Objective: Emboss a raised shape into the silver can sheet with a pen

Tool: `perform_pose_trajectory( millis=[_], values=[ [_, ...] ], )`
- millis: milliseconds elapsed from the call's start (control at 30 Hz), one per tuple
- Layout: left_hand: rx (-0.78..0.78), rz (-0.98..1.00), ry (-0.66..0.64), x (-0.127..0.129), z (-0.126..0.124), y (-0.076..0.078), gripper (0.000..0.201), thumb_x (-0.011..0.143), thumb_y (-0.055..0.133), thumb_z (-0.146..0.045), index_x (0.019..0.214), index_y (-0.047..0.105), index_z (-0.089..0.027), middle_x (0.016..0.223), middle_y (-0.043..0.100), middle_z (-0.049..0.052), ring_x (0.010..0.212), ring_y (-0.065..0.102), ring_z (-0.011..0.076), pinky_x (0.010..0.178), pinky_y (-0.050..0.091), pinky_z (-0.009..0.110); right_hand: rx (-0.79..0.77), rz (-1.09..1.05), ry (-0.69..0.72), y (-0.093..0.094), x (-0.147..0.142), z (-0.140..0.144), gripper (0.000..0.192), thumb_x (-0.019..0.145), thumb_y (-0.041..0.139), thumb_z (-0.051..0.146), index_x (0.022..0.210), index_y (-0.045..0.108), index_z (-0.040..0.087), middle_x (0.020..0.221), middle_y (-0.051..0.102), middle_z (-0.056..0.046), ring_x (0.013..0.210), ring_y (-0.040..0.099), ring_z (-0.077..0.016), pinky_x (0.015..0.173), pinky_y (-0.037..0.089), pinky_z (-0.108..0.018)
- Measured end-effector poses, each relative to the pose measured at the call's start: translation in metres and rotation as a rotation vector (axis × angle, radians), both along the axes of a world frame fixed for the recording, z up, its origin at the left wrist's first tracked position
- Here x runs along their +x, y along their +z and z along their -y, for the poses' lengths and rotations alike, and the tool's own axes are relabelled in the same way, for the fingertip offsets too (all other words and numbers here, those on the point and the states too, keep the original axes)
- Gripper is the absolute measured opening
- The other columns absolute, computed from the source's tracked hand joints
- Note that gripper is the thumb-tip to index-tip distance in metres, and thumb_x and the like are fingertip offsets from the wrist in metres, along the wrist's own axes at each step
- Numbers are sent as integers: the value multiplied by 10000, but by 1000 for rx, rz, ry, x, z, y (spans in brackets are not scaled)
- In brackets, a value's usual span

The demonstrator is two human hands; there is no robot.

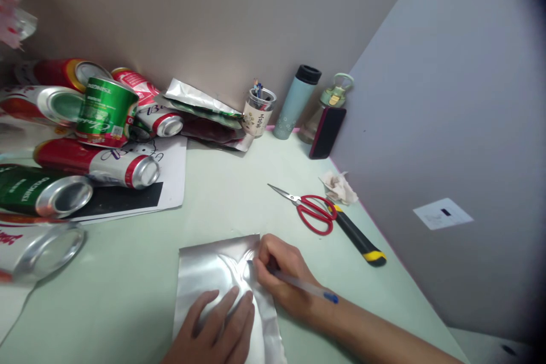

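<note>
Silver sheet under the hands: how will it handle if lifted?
The silver sheet probably flexes but holds dents, judging by its creases. It's likely light, as its edges look thin. Its glossy face may be slippery.

metal sheet (205, 273), scissors (300, 201) on table (226, 187)

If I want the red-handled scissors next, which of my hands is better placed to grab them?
Probably your right hand: it's nearer the red-handled scissors, though it holds a translucent pen. Your left hand rests on the silvery metal sheet, farther away.
</note>
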State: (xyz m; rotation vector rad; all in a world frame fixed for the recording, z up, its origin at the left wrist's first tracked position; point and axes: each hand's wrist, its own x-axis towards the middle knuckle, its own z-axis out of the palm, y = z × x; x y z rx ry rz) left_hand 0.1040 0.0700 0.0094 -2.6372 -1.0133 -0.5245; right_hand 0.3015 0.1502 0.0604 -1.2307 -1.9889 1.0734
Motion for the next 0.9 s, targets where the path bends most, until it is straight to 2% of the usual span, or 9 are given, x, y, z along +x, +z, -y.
perform_pose_trajectory(
  millis=[300, 900],
  values=[
    [40, 58, -17, 0, 0, -6, 258, 992, 502, -330, 1172, 677, -270, 1253, 679, -15, 1212, 484, 245, 1002, 328, 429, 24, -3, -28, -3, 0, -1, 224, 854, 503, 130, 702, 359, 211, 678, 439, 45, 605, 395, -108, 597, 330, -237],
    [28, 49, -14, 0, -1, -3, 287, 1013, 425, -276, 1160, 672, -262, 1229, 711, -35, 1201, 492, 232, 978, 336, 433, 6, -6, -133, -12, 2, 1, 251, 865, 520, 108, 705, 354, 206, 669, 427, 61, 607, 388, -97, 574, 320, -221]
  ],
)
